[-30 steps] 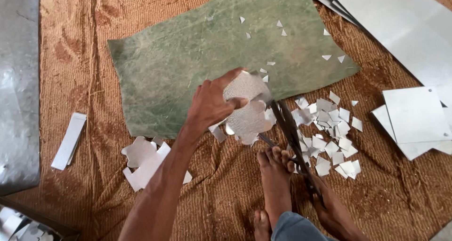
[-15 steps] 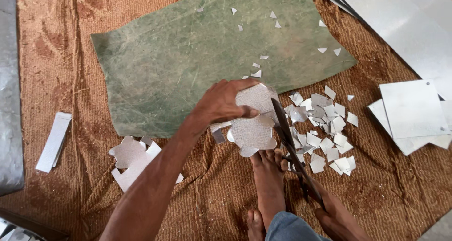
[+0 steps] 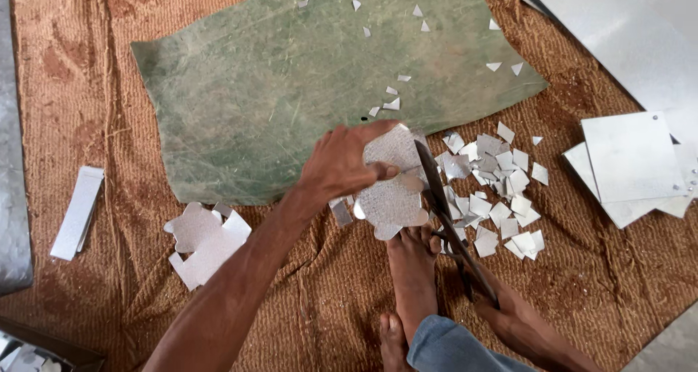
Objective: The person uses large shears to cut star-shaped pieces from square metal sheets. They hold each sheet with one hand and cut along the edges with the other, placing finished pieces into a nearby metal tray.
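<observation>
My left hand (image 3: 343, 162) grips a stack of thin silvery metal pieces (image 3: 392, 190) cut to a lobed shape, held just above the brown mat. Large dark metal shears (image 3: 449, 219) stand against the right edge of that stack, their blades open around it. My right hand (image 3: 518, 321) holds the shears' handle near the bottom of the view, beside my bare foot (image 3: 412, 270), which rests on the mat under the stack.
A green sheet (image 3: 291, 74) lies on the brown mat (image 3: 109, 88). Several small metal offcuts (image 3: 502, 197) are scattered right of the shears. Cut shapes (image 3: 207, 237) lie at left, a metal strip (image 3: 76, 212) farther left, square sheets (image 3: 632, 161) and larger sheets (image 3: 625, 30) at right.
The shears have swung more upright against the stack's right edge, and my left hand has turned the stack slightly. The view has shifted a little.
</observation>
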